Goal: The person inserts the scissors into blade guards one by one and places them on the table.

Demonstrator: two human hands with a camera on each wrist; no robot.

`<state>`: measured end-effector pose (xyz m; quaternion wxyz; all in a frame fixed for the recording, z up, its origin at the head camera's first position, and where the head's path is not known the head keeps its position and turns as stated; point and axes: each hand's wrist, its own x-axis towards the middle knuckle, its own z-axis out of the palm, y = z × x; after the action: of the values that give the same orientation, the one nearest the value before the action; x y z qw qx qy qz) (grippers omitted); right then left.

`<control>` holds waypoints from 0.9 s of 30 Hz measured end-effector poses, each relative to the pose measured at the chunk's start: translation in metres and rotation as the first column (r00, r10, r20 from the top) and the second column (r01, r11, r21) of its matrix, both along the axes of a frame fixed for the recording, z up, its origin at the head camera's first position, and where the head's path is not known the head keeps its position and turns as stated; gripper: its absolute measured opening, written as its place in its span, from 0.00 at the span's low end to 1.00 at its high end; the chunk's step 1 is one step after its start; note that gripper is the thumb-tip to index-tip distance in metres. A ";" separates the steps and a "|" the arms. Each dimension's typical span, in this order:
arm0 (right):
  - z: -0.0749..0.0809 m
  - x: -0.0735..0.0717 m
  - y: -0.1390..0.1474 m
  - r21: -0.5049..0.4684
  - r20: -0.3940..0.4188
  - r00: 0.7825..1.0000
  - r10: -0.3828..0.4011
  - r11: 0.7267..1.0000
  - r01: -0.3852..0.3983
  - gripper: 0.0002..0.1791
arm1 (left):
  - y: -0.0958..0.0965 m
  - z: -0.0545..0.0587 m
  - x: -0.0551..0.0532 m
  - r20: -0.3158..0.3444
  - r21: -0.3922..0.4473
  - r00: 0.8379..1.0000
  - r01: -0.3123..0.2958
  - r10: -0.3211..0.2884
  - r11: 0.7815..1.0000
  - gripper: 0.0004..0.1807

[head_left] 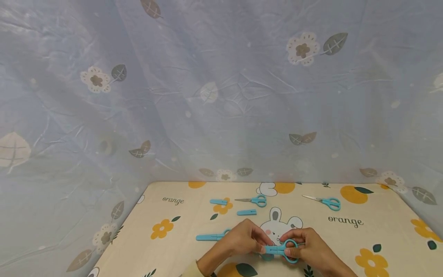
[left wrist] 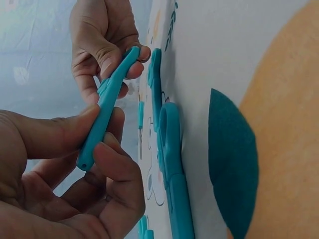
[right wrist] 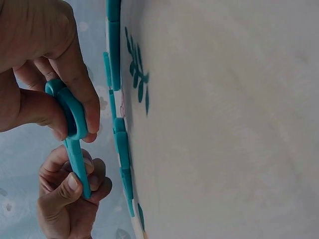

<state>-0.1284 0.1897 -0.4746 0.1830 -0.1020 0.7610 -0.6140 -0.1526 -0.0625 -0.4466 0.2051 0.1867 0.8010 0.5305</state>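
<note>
Both hands hold one pair of light blue scissors (head_left: 290, 241) above the tablecloth, its blades hidden in a blue blade cover (head_left: 273, 250). My left hand (head_left: 245, 237) pinches the cover near its closed end between thumb and fingers. At the other side, my right hand (head_left: 309, 246) grips the finger loops, thumb across one loop. Seen edge-on in the left wrist view, the cover (left wrist: 102, 124) lies in line with the handles (left wrist: 124, 64). Beside the left forearm, another covered pair of scissors (head_left: 210, 237) rests on the cloth, its loops partly behind that hand.
Farther back lie uncovered scissors (head_left: 258, 201) with blades pointing left, and a second uncovered pair (head_left: 331, 203) to the right. Two loose blade covers (head_left: 219, 202) (head_left: 246, 212) lie left of centre. The patterned tablecloth (head_left: 180, 223) meets a hanging curtain (head_left: 221, 127) at the back.
</note>
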 end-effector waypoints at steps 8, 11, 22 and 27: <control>0.001 0.001 0.000 -0.012 -0.010 1.000 0.018 1.000 -0.019 0.18 | -0.003 0.000 -0.001 0.038 0.011 0.999 0.009 -0.009 1.000 0.13; 0.002 0.001 0.000 0.000 -0.006 1.000 0.026 1.000 -0.026 0.18 | -0.004 0.000 -0.002 0.047 0.010 0.999 0.022 -0.022 1.000 0.13; 0.003 -0.003 0.004 -0.054 0.010 0.993 0.120 0.991 -0.120 0.21 | -0.009 -0.001 -0.008 0.072 0.015 0.992 0.100 -0.101 0.995 0.10; 0.004 -0.005 0.007 -0.063 0.013 0.991 0.136 0.989 -0.135 0.22 | -0.012 0.002 -0.010 0.053 0.011 0.992 0.111 -0.111 0.994 0.09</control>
<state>-0.1331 0.1967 -0.4702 0.2277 -0.1537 0.7312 -0.6244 -0.1630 -0.0743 -0.4448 0.2551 0.2174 0.7814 0.5263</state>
